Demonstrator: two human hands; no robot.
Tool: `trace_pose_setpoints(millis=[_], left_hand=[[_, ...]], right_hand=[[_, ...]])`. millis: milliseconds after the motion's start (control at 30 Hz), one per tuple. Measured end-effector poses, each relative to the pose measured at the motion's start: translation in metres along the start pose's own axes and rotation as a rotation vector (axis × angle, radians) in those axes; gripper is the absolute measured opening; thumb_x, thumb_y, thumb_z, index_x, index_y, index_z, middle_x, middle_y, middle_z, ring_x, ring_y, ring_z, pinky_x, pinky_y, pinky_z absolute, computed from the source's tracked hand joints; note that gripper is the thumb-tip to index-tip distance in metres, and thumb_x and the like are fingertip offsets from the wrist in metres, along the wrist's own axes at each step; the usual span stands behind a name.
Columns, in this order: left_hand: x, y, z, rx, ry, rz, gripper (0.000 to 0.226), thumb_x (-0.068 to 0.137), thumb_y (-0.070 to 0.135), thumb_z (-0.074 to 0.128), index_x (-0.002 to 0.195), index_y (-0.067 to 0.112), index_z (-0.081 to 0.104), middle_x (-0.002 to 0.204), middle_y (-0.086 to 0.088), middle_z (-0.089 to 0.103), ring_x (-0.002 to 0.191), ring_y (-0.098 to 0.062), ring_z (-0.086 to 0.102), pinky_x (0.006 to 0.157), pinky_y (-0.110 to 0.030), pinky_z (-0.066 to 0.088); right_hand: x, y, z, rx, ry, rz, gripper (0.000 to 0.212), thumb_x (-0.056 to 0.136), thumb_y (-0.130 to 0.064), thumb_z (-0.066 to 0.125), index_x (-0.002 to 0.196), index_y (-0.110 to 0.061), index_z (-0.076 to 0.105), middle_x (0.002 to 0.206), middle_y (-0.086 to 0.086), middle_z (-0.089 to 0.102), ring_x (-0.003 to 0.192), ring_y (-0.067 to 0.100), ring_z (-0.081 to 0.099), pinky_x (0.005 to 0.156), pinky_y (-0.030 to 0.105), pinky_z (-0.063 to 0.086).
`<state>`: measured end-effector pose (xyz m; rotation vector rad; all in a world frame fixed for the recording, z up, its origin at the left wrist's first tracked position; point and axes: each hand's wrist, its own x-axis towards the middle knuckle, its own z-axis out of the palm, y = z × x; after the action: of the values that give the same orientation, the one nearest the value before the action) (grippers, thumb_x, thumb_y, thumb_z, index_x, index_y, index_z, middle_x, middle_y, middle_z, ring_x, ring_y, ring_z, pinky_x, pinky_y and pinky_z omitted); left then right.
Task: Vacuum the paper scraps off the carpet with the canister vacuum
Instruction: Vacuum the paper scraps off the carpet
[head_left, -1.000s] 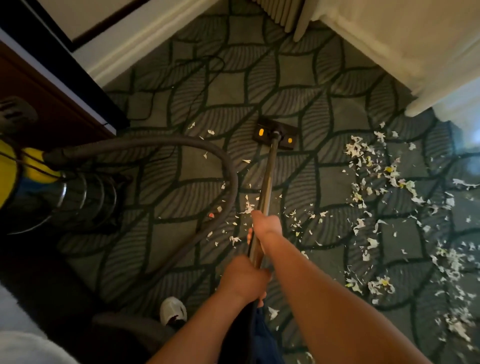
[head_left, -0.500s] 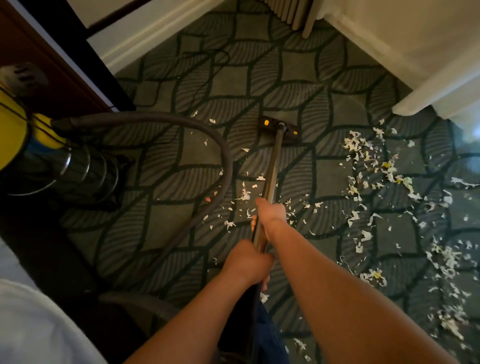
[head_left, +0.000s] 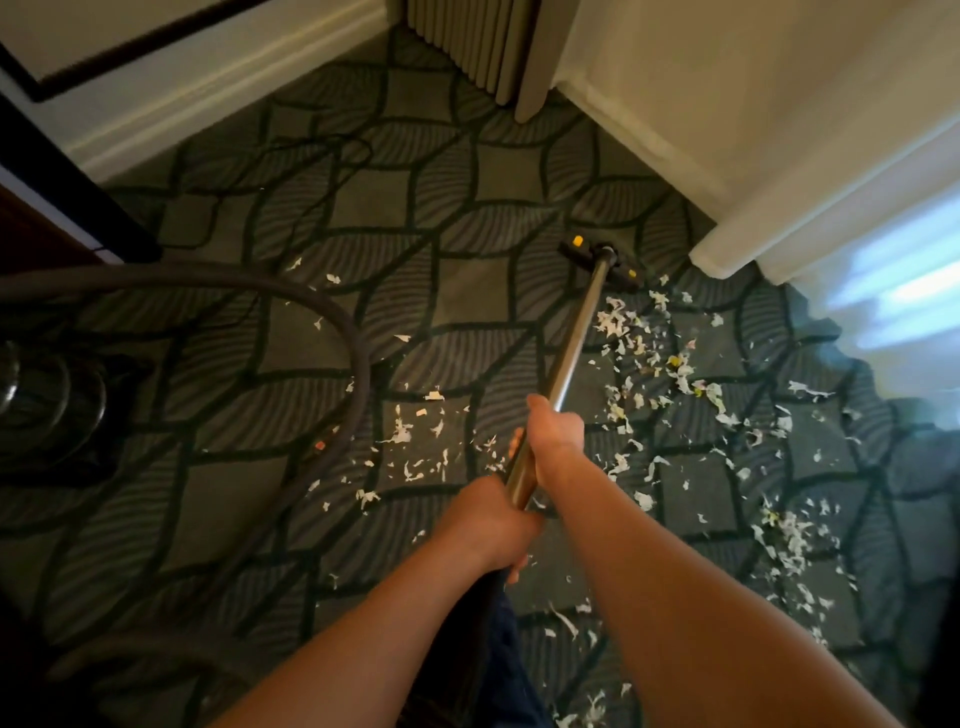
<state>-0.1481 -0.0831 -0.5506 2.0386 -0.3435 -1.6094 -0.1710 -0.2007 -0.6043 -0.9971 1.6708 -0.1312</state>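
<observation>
The metal tube (head_left: 571, 353) of the vacuum was gripped by both hands: the right hand (head_left: 553, 431) was closed round it farther along, the left hand (head_left: 488, 525) round its near end. The black floor head (head_left: 600, 265), marked with yellow spots, was set on the patterned carpet (head_left: 467, 291), well ahead of the hands. White paper scraps (head_left: 649, 353) were scattered right of the tube and beside the hands.
</observation>
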Motion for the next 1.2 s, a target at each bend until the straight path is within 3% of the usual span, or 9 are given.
trace_pose_setpoints(millis=[67, 167, 300, 400, 467, 700, 1067, 1200], left_hand=[[0.017, 0.027, 0.013, 0.007, -0.023, 0.004, 0.012, 0.083, 0.017, 0.061, 0.09, 0.009, 0.068, 0.058, -0.001, 0.061, 0.045, -0.012, 0.056, 0.048, -0.02, 0.045], [0.041, 0.067, 0.034, -0.002, -0.067, -0.016, 0.007, 0.084, 0.015, 0.059, 0.087, 0.01, 0.062, 0.056, -0.004, 0.059, 0.048, -0.02, 0.059, 0.058, -0.032, 0.054], [0.077, 0.114, 0.056, 0.022, -0.109, -0.02, 0.007, 0.084, 0.015, 0.058, 0.087, 0.01, 0.061, 0.055, -0.004, 0.06, 0.049, -0.022, 0.059, 0.069, -0.04, 0.06], [0.106, 0.146, 0.071, 0.067, -0.109, -0.013, 0.004, 0.084, 0.016, 0.057, 0.083, 0.013, 0.06, 0.054, -0.002, 0.061, 0.048, -0.02, 0.06, 0.068, -0.037, 0.06], [0.122, 0.163, 0.078, 0.07, -0.115, -0.013, 0.004, 0.084, 0.016, 0.057, 0.081, 0.014, 0.059, 0.054, -0.002, 0.061, 0.047, -0.019, 0.06, 0.066, -0.036, 0.059], [0.176, 0.197, 0.097, 0.104, -0.134, -0.026, 0.01, 0.09, 0.015, 0.058, 0.096, 0.007, 0.06, 0.06, -0.004, 0.06, 0.045, -0.017, 0.057, 0.056, -0.028, 0.051], [0.209, 0.205, 0.121, 0.177, -0.146, -0.107, 0.006, 0.088, 0.015, 0.059, 0.091, 0.013, 0.055, 0.072, -0.007, 0.064, 0.062, -0.024, 0.063, 0.075, -0.037, 0.06], [0.196, 0.211, 0.12, 0.192, -0.145, -0.122, 0.003, 0.085, 0.012, 0.057, 0.086, 0.009, 0.058, 0.067, -0.008, 0.064, 0.056, -0.025, 0.061, 0.064, -0.033, 0.056]], right_hand=[[0.021, -0.017, -0.019, 0.032, 0.018, 0.012, 0.021, 0.097, -0.027, 0.053, 0.094, -0.007, 0.057, 0.075, 0.006, 0.061, 0.06, 0.017, 0.058, 0.053, 0.029, 0.051], [0.054, -0.041, -0.048, 0.063, 0.042, 0.041, 0.022, 0.098, -0.025, 0.054, 0.086, -0.007, 0.055, 0.067, 0.005, 0.058, 0.052, 0.015, 0.054, 0.046, 0.026, 0.05], [0.101, -0.071, -0.078, 0.084, 0.044, 0.068, 0.023, 0.098, -0.025, 0.054, 0.102, -0.003, 0.057, 0.073, 0.007, 0.059, 0.057, 0.016, 0.056, 0.052, 0.028, 0.05], [0.137, -0.09, -0.096, 0.09, 0.052, 0.08, 0.029, 0.098, -0.027, 0.055, 0.111, -0.001, 0.056, 0.078, 0.007, 0.06, 0.061, 0.017, 0.058, 0.059, 0.03, 0.05], [0.157, -0.101, -0.104, 0.099, 0.064, 0.082, 0.031, 0.098, -0.028, 0.056, 0.113, -0.001, 0.056, 0.075, 0.007, 0.06, 0.058, 0.016, 0.057, 0.054, 0.029, 0.05], [0.217, -0.118, -0.121, 0.134, 0.078, 0.097, 0.028, 0.099, -0.026, 0.055, 0.114, -0.002, 0.053, 0.072, 0.005, 0.057, 0.055, 0.014, 0.054, 0.052, 0.026, 0.05], [0.264, -0.1, -0.132, 0.136, 0.007, 0.22, 0.033, 0.101, -0.032, 0.05, 0.118, -0.005, 0.046, 0.079, 0.006, 0.057, 0.059, 0.014, 0.055, 0.054, 0.026, 0.05], [0.258, -0.1, -0.135, 0.13, 0.009, 0.22, 0.035, 0.1, -0.03, 0.051, 0.123, -0.003, 0.05, 0.081, 0.007, 0.059, 0.059, 0.015, 0.056, 0.06, 0.028, 0.051]])
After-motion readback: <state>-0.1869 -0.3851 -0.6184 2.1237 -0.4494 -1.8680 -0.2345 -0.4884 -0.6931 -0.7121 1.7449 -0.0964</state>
